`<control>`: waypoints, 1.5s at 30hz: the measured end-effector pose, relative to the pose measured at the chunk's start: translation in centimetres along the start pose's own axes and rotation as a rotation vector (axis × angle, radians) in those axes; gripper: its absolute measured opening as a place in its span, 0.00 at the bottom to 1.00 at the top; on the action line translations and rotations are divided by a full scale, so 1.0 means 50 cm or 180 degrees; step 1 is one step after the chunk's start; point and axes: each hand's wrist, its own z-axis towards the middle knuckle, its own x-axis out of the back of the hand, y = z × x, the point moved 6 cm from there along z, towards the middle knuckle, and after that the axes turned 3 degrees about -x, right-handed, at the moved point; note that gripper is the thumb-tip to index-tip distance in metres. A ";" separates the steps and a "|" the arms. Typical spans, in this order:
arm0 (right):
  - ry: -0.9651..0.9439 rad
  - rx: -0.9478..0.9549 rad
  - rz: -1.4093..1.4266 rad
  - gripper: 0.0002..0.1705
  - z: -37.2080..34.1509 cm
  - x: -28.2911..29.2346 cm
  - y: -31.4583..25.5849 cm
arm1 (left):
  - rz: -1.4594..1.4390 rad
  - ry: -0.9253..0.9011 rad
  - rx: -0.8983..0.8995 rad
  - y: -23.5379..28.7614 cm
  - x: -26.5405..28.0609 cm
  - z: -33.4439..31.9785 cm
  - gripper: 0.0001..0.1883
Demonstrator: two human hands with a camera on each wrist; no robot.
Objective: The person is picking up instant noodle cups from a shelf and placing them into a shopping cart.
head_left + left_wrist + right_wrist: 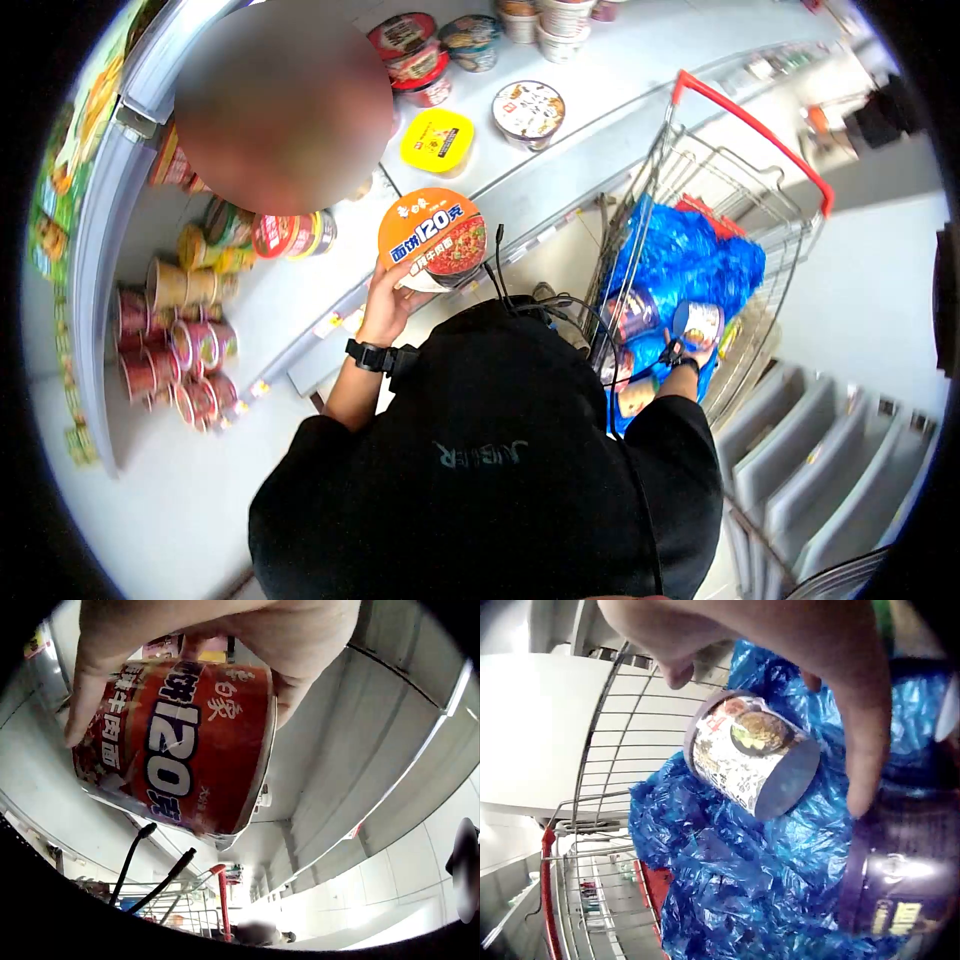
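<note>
My left hand (383, 308) grips an orange instant noodle bowl (432, 235) near the shelf edge, lid turned up toward the head camera. In the left wrist view, thumb and fingers spread around the bowl's orange side (202, 772). Over the shopping cart, my right hand (703, 352) is stretched out with fingers apart. A white noodle cup (742, 750) with a noodle picture lies on its side below that hand, on a crumpled blue plastic bag (727, 877). One fingertip overlaps a dark purple tub (907, 870) in the right wrist view.
The wire cart (780, 310) with its red handle (750, 125) stands at the right. Shelves ahead carry a yellow square-lidded tub (437, 140), a white-lidded bowl (528, 112) and several stacked noodle cups (205, 345). A person with a blurred head is at upper left.
</note>
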 end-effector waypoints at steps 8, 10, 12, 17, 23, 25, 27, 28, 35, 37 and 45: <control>0.0294 0.0009 0.0609 0.34 0.027 -0.034 0.015 | -0.0209 0.0365 0.0135 0.001 -0.047 0.005 0.28; 0.0345 0.0045 0.0719 0.34 0.022 -0.045 0.012 | -0.0259 0.0335 0.0164 -0.004 -0.062 0.011 0.28; 0.0377 0.0081 0.0850 0.33 0.023 -0.045 0.009 | -0.0172 0.0406 0.0258 0.000 -0.081 0.014 0.28; 0.0419 0.0158 0.1130 0.32 0.011 -0.053 0.002 | 0.0006 0.0400 0.0393 0.011 -0.096 0.034 0.28; 0.0273 0.0137 0.0716 0.30 0.058 -0.053 -0.015 | -0.0018 0.0194 0.0350 0.023 -0.104 0.053 0.27; 0.0037 -0.0047 0.0297 0.28 0.049 -0.073 -0.005 | -0.0042 0.0124 0.0359 0.020 -0.092 0.057 0.28; 0.0069 0.0052 0.0039 0.32 0.037 -0.092 -0.005 | -0.0118 0.0029 0.0378 0.016 -0.083 0.055 0.28; 0.0010 0.0117 0.0031 0.34 -0.033 -0.144 0.012 | -0.0158 0.0024 0.0374 0.015 -0.074 0.052 0.28; -0.1789 0.0790 -0.0576 0.27 -0.370 -0.300 0.098 | -0.0428 -0.0251 0.0306 0.024 0.010 0.023 0.29; -0.2242 0.0661 -0.0680 0.29 -0.500 -0.359 0.152 | -0.0543 -0.0337 0.0265 0.022 0.048 0.016 0.29; -0.3430 0.0470 -0.1771 0.30 -0.683 -0.654 0.384 | -0.0960 -0.0094 0.0028 0.009 0.185 -0.039 0.28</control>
